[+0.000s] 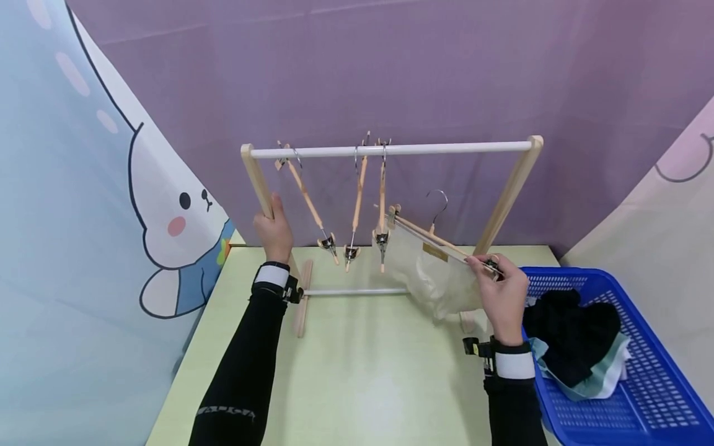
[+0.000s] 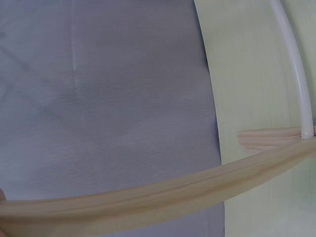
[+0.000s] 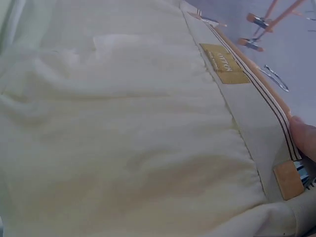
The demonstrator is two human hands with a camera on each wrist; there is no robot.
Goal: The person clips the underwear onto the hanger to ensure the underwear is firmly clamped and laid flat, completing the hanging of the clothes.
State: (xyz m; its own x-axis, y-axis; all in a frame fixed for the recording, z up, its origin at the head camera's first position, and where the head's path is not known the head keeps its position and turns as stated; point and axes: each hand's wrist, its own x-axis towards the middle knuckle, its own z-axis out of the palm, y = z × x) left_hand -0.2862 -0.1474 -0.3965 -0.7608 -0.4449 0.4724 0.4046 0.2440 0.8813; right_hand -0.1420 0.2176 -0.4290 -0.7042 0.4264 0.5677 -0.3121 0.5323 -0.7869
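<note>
A small wooden clothes rack point(image 1: 504, 198) with a white top rail point(image 1: 457, 148) stands on the pale green table point(image 1: 357, 378). My left hand point(image 1: 273, 230) grips the rack's left leg point(image 2: 163, 195). My right hand point(image 1: 502, 294) pinches the near clip end of a wooden clip hanger point(image 1: 432, 235) that carries a cream garment point(image 1: 432, 275), held tilted below the rail, its hook point(image 1: 440, 201) free. In the right wrist view the cream garment point(image 3: 123, 138) fills the frame, with a tan label point(image 3: 224, 62) and my fingertip point(image 3: 303, 138) by the clip. Three empty clip hangers point(image 1: 359, 195) hang from the rail.
A blue plastic basket point(image 1: 658, 396) at the right holds dark and pale green clothes point(image 1: 574, 337). A purple backdrop point(image 1: 390, 68) stands behind the rack, with cartoon panels point(image 1: 83, 186) at the left and right. The rack's lower white bar point(image 1: 357, 292) lies across the table.
</note>
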